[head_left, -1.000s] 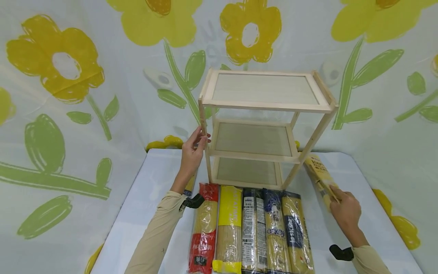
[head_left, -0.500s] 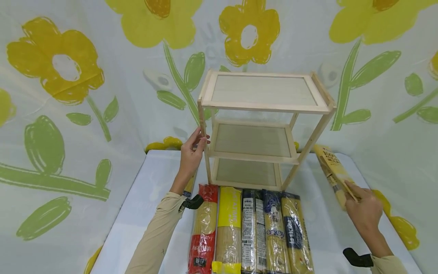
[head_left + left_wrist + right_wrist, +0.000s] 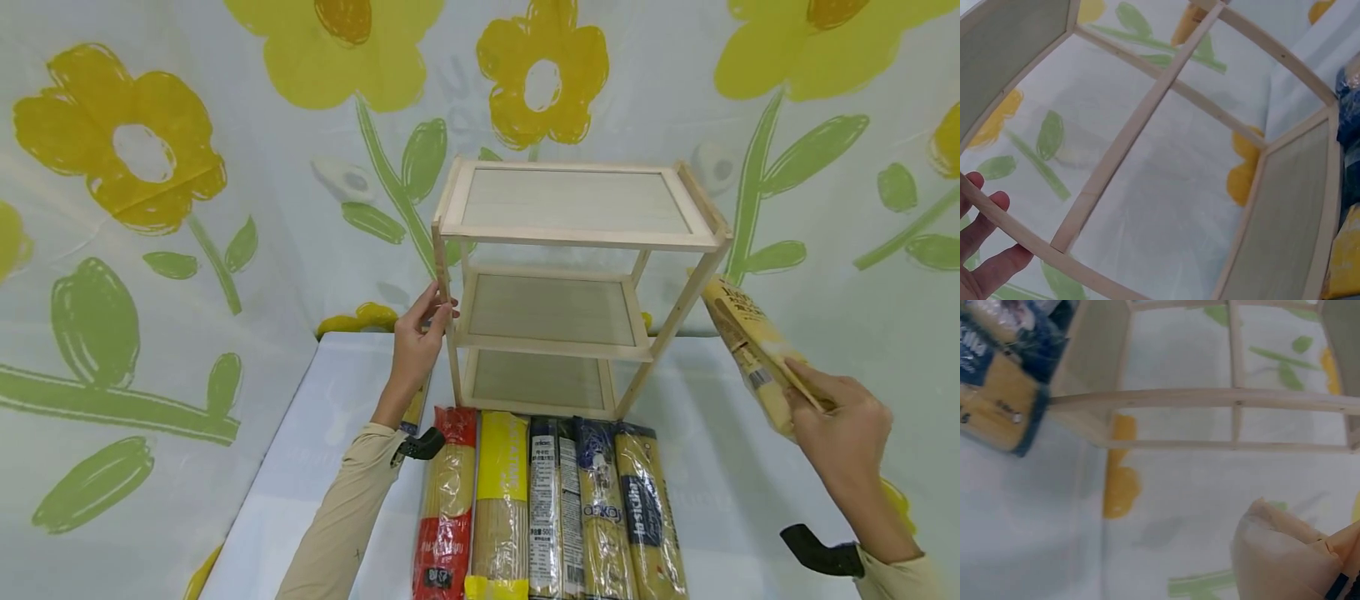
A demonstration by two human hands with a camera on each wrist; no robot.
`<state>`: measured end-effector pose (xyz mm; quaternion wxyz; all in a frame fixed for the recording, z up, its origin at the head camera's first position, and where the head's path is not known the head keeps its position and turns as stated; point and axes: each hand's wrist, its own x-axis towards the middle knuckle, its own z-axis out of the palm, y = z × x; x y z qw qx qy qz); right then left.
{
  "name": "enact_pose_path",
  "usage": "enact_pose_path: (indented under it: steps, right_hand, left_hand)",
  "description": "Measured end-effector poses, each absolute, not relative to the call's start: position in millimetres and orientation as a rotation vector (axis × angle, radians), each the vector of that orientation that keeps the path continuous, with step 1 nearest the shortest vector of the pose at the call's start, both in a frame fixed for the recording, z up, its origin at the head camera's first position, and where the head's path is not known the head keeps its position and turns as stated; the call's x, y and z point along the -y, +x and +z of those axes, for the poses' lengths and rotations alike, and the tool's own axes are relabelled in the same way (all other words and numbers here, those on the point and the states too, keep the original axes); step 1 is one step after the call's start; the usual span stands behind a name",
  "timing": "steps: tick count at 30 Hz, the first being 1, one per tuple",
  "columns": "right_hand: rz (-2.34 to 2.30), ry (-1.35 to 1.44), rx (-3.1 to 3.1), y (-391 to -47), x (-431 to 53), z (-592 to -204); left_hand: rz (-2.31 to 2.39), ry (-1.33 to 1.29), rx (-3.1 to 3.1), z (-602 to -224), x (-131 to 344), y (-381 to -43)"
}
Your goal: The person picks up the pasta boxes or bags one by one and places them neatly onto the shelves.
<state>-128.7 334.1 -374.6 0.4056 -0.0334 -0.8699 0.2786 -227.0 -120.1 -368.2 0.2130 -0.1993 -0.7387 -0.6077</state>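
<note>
A three-tier wooden shelf (image 3: 573, 200) with greenish panels stands on the table. My left hand (image 3: 420, 333) grips its left front post between thumb and fingers; the left wrist view also shows the fingers (image 3: 1000, 269) at the post. To the right of the shelf, my right hand (image 3: 843, 429) holds a yellow packet (image 3: 750, 333) with dark print by its near end. This packet is tilted above the table, its far end close to the shelf's right side. The shelf's tiers bear nothing.
Several pasta packets lie side by side before the shelf, from a red one (image 3: 444, 508) to a navy-labelled one (image 3: 648, 517). Another packet (image 3: 413, 412) is partly hidden behind my left wrist. The white table (image 3: 315, 467) meets a flower-patterned backdrop (image 3: 262, 208).
My right hand has moved right and up, lifting the yellow packet higher off the table beside the shelf. The left hand has kept its grip on the post.
</note>
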Motion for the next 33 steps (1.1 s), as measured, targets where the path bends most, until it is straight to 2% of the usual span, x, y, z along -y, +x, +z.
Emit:
enact_pose_path:
  steps: [11,33]
  right_hand:
    - [0.719,-0.066,2.193,-133.9,-328.5,-311.4]
    - [0.675,-0.277,2.299,-144.2,-298.1,-210.1]
  left_hand:
    - [-1.784,-0.532,1.986,-371.7,120.0,-229.9]
    - [-1.802,-0.538,1.979,-368.1,120.4,-230.3]
